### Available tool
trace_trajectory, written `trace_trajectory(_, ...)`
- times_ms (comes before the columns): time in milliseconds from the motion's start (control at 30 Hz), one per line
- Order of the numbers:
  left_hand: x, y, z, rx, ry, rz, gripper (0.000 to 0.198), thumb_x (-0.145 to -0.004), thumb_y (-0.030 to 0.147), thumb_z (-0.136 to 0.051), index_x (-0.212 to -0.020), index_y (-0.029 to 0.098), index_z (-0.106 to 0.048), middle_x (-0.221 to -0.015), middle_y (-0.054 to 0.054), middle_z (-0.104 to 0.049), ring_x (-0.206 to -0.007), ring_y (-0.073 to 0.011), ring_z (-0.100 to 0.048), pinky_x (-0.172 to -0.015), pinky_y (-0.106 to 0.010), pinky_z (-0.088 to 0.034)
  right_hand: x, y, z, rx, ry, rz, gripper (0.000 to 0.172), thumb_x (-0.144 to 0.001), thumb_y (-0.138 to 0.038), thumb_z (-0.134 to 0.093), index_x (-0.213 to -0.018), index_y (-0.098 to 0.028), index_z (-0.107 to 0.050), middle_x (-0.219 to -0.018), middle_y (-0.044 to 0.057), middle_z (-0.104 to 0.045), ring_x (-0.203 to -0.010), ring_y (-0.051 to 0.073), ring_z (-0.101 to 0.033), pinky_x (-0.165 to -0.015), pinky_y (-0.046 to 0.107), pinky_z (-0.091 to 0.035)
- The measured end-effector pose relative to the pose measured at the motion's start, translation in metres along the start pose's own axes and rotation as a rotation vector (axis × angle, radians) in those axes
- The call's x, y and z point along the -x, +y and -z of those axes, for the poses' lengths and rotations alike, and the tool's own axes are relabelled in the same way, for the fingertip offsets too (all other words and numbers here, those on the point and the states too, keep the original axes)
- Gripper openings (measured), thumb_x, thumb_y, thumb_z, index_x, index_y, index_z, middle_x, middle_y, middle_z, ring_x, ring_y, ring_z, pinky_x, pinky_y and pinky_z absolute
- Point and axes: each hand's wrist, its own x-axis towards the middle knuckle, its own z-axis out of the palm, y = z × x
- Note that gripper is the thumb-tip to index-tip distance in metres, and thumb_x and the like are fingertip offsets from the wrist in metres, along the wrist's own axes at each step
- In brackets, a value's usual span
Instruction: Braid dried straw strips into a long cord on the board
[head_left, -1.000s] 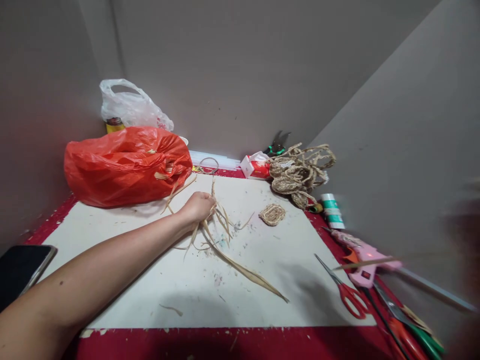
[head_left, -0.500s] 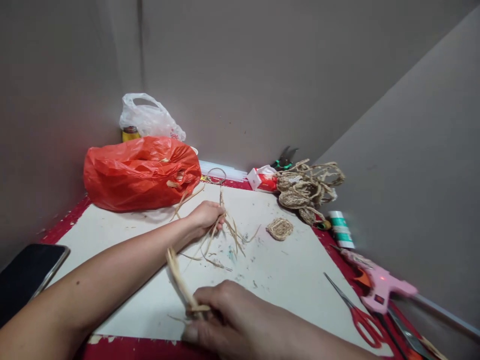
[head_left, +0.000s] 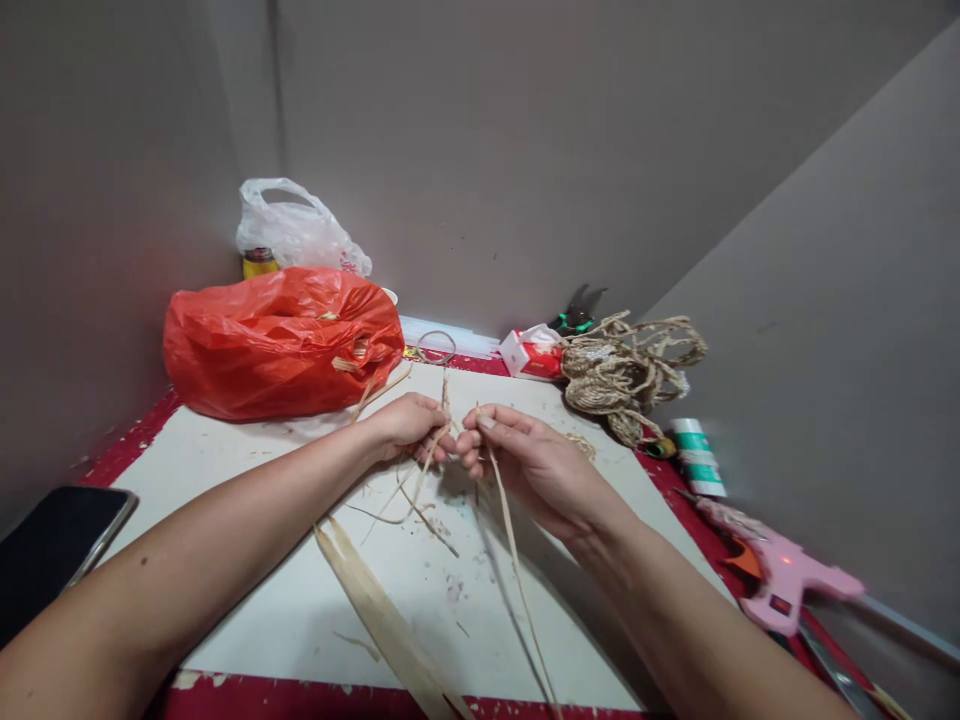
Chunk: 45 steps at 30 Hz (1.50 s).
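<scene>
My left hand is closed on a bundle of thin dried plant-fibre strands, whose loose ends trail over the white board. Above its fingers the strands run as a narrow twisted cord toward a metal ring. Just to the right, my right hand pinches the tip of a long fibre strip that hangs down toward the front edge. The two hands nearly touch. A wider fibre strip lies at the front, below my left forearm.
A red plastic bag sits at back left, a phone at the left edge. Along the right are a coil of braided rope, a white-green roll and a pink glue gun. The white board covers the red tabletop.
My right hand has left the wide strip at the front and moved up and forward beside my left hand, now with a thin strip. My left hand keeps its hold.
</scene>
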Motion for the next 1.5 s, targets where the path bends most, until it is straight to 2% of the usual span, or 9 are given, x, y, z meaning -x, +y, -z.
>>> trace_trajectory(233, -0.003, -0.006, 0.0, 0.036, -0.05, -0.078, 0.01, -0.072, 0.014, -0.051, -0.063, 0.012, -0.053, -0.054, -0.002, -0.058, -0.039, -0.0087, -0.052, -0.038, -0.019, -0.036, -0.019, 0.008, -0.002, -0.099, 0.094, -0.041, 0.02, -0.064, -0.023, -0.075, -0.08, -0.012, -0.069, -0.074, 0.005, -0.067, -0.056, 0.007, -0.055, -0.053, 0.02, -0.048)
trace_trajectory(533, -0.002, -0.004, -0.007, 0.01, 0.079, -0.05, 0.02, -0.085, 0.019, -0.041, -0.068, 0.013, -0.049, -0.053, -0.004, -0.06, -0.035, -0.007, -0.049, -0.035, -0.017, -0.034, -0.022, 0.011, 0.004, 0.11, 0.384, 0.221, 0.02, -0.058, -0.03, -0.077, -0.069, -0.017, -0.068, -0.077, 0.003, -0.067, -0.061, 0.01, -0.054, -0.054, 0.023, -0.043)
trace_trajectory(700, -0.002, -0.001, -0.01, 0.044, 0.102, -0.065, 0.02, -0.084, 0.015, -0.042, -0.066, 0.013, -0.049, -0.05, -0.003, -0.058, -0.035, -0.0071, -0.05, -0.035, -0.016, -0.035, -0.026, 0.009, 0.01, 0.338, 0.363, 0.228, 0.018, -0.06, -0.029, -0.074, -0.069, -0.014, -0.068, -0.069, 0.003, -0.065, -0.055, 0.009, -0.05, -0.053, 0.024, -0.039)
trace_trajectory(1033, -0.004, -0.002, -0.02, 0.172, 0.174, -0.048, 0.013, -0.082, 0.015, -0.044, -0.069, 0.013, -0.049, -0.052, -0.003, -0.056, -0.042, -0.0122, -0.057, -0.04, -0.021, -0.045, -0.041, 0.02, 0.013, 0.675, 0.392, 0.548, 0.008, -0.073, -0.019, -0.057, -0.068, -0.015, -0.063, -0.064, 0.0, -0.061, -0.06, 0.011, -0.054, -0.059, 0.024, -0.043)
trace_trajectory(1167, -0.003, 0.0, -0.02, 0.253, 0.132, -0.074, 0.017, -0.079, 0.012, -0.046, -0.063, 0.016, -0.043, -0.041, 0.007, -0.036, -0.03, -0.0045, -0.037, -0.031, -0.014, -0.027, -0.043, 0.018, 0.015, 0.75, 0.321, 0.54, 0.008, -0.076, -0.021, -0.057, -0.074, -0.017, -0.064, -0.071, 0.001, -0.063, -0.067, 0.012, -0.056, -0.067, 0.026, -0.044)
trace_trajectory(1300, -0.004, 0.002, -0.018, 0.263, 0.134, -0.036, 0.02, -0.079, 0.013, -0.047, -0.06, 0.016, -0.041, -0.041, 0.01, -0.027, -0.028, -0.0013, -0.023, -0.031, -0.012, -0.016, -0.006, -0.014, 0.034, 0.793, 0.39, 0.563, 0.018, -0.076, -0.027, -0.061, -0.09, -0.017, -0.065, -0.081, 0.003, -0.065, -0.072, 0.013, -0.058, -0.071, 0.028, -0.046)
trace_trajectory(1367, -0.005, 0.002, -0.019, 0.244, 0.148, -0.025, 0.021, -0.08, 0.013, -0.046, -0.06, 0.016, -0.041, -0.041, 0.009, -0.027, -0.029, -0.0014, -0.023, -0.031, -0.012, -0.016, 0.032, -0.035, 0.049, 0.82, 0.577, 0.535, 0.017, -0.077, -0.032, -0.06, -0.085, -0.017, -0.065, -0.077, 0.003, -0.064, -0.069, 0.013, -0.057, -0.065, 0.026, -0.045)
trace_trajectory(1433, -0.005, 0.003, -0.02, 0.231, 0.157, -0.02, 0.022, -0.08, 0.011, -0.045, -0.059, 0.016, -0.04, -0.041, 0.009, -0.027, -0.029, -0.0014, -0.023, -0.031, -0.012, -0.015, 0.074, -0.048, 0.066, 0.89, 0.757, 0.429, 0.021, -0.077, -0.037, -0.061, -0.076, -0.016, -0.064, -0.065, 0.001, -0.059, -0.059, 0.011, -0.052, -0.056, 0.024, -0.041)
trace_trajectory(1500, -0.004, 0.003, -0.02, 0.226, 0.155, -0.018, 0.022, -0.079, 0.011, -0.046, -0.059, 0.016, -0.04, -0.041, 0.009, -0.027, -0.029, -0.0012, -0.023, -0.032, -0.012, -0.015, 0.113, -0.05, 0.084, 0.972, 0.792, 0.239, 0.026, -0.076, -0.042, -0.06, -0.072, -0.016, -0.063, -0.057, 0.0, -0.055, -0.051, 0.01, -0.046, -0.05, 0.024, -0.035)
